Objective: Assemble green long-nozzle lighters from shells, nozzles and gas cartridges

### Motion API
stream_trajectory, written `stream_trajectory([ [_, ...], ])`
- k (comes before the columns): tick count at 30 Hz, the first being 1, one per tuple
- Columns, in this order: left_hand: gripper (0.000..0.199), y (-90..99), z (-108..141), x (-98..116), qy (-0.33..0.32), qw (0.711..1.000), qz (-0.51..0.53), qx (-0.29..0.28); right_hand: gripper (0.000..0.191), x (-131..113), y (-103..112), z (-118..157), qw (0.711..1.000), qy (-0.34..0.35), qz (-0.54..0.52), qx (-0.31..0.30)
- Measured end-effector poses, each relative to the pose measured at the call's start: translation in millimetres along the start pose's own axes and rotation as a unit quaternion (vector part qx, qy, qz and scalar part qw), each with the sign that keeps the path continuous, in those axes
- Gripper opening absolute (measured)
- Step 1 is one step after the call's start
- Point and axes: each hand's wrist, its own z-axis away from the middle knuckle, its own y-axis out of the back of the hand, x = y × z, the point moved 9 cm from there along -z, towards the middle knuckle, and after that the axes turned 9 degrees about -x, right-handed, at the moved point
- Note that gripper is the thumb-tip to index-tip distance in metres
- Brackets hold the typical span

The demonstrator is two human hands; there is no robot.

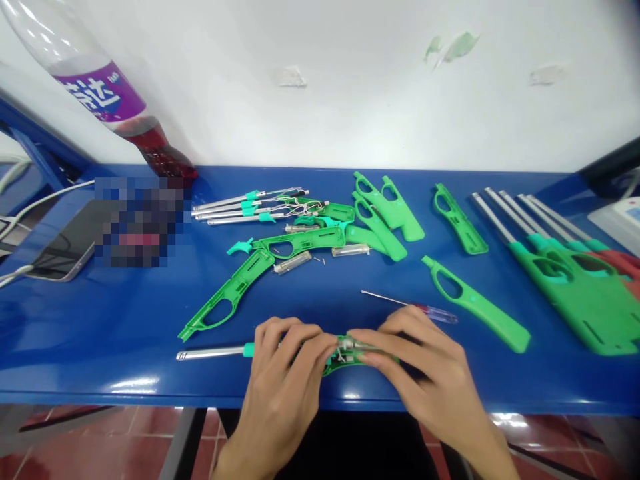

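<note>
A glossy blue tabletop (150, 363) spans the frame. Bottom centre, the left hand's (283, 383) fingers curl low over an open green plastic half-shell (330, 369), their hold unclear; the right hand (435, 363) pinches a small translucent part (346, 343), fingertips nearly closed. The shell looks part-filled, uncovered. Farther, loose green shells (230, 293) appear unfitted; whole-looking lighters (575, 293) lie right. Fingers hide most innards.

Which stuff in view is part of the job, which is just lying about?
Job, judging by matching parts:
- open green shell, under left hand and right hand
- loose green shell halves
- wired metal tubes
- clear capsules
- screwdriver, probably

Lying about, apparently:
- drink bottle
- phone
- white cables

Pixelated item: can't tell.
</note>
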Motion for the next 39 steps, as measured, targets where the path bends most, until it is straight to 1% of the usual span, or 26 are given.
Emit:
stream_trajectory([
  [4, 0.019, -0.1, -0.4, -1.1, 0.001, 1.0, 0.015, -0.001, 0.035, 1.8, -1.0, 2.1, 1.0, 0.007, 0.006, -0.003],
  [9, 0.02, 1.4, -0.9, -1.3, 0.002, 1.0, 0.03, 0.0, 0.036, 0.4, -2.3, 2.9, 1.0, 0.014, 0.004, -0.01],
  [13, 0.023, 3.1, 1.6, 0.1, -0.005, 1.0, 0.026, 0.006, 0.036, -0.1, -4.2, 2.3, 1.0, 0.017, -0.007, -0.018],
  [19, 0.03, 1.0, 4.2, 1.7, -0.016, 1.0, 0.005, 0.005, 0.035, -1.6, -4.0, 1.2, 1.0, 0.022, 0.014, -0.015],
  [23, 0.025, 0.1, 3.0, 1.6, -0.014, 1.0, -0.002, 0.009, 0.029, -2.4, -1.7, -1.0, 1.0, 0.012, 0.005, -0.003],
  [28, 0.022, -0.6, 1.0, 1.8, -0.008, 1.0, -0.012, 0.008, 0.025, 0.4, 1.1, -2.3, 1.0, -0.01, 0.02, 0.02],
  [31, 0.018, -0.6, 0.5, 2.6, -0.005, 1.0, -0.011, 0.004, 0.016, 1.3, 2.4, -2.1, 0.999, -0.012, 0.021, 0.031],
  [39, 0.016, -0.8, 1.9, 2.3, 0.001, 1.0, -0.011, 0.005, 0.011, -0.4, 3.4, -3.7, 0.999, -0.012, 0.023, 0.031],
])
